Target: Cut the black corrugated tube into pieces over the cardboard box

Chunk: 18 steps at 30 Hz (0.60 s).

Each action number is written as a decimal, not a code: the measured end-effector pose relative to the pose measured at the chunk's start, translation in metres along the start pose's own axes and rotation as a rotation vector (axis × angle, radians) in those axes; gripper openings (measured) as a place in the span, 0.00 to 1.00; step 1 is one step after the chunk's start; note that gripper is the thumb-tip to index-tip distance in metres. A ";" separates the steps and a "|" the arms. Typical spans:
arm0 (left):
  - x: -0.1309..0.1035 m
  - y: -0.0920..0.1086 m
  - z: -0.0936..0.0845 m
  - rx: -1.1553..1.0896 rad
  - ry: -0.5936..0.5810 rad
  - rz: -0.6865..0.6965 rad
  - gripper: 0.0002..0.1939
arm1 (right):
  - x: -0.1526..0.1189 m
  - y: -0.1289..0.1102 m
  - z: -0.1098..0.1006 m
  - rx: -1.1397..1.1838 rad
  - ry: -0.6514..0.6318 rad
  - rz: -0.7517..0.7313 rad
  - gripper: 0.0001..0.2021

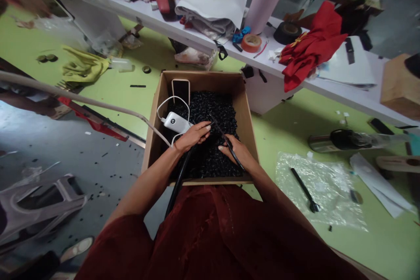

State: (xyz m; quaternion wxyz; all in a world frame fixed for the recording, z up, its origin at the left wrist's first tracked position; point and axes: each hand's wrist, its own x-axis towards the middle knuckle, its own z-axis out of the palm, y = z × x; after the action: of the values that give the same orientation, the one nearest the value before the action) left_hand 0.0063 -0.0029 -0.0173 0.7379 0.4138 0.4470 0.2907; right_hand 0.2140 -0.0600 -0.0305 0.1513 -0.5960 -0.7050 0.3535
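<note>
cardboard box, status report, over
Right hand holds dark strip, left hand at its far end; black pieces beneath in cardboard box; white device by left hand, possibly in the way.

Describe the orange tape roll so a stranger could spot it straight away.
Find the long white shelf beyond the cardboard box, then the pale purple post. By the post's foot lies the roll, orange, whereas the bigger roll to its right is black.
</note>
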 end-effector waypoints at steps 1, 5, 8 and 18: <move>0.000 0.000 0.000 0.012 0.001 -0.001 0.27 | 0.000 0.000 0.000 -0.003 -0.003 -0.003 0.23; 0.000 0.000 0.000 0.070 -0.019 0.001 0.27 | 0.000 -0.001 -0.002 -0.003 -0.013 -0.009 0.22; 0.000 0.000 -0.001 0.110 -0.063 0.005 0.25 | -0.001 -0.001 -0.002 -0.004 -0.024 -0.002 0.23; -0.003 0.002 -0.001 0.203 -0.147 0.012 0.25 | -0.001 0.002 0.000 -0.080 0.029 -0.072 0.25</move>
State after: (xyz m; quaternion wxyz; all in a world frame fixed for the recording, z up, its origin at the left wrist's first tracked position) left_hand 0.0044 -0.0041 -0.0147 0.7212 0.5092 0.4165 0.2172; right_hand 0.2158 -0.0604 -0.0320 0.1501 -0.5810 -0.7372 0.3105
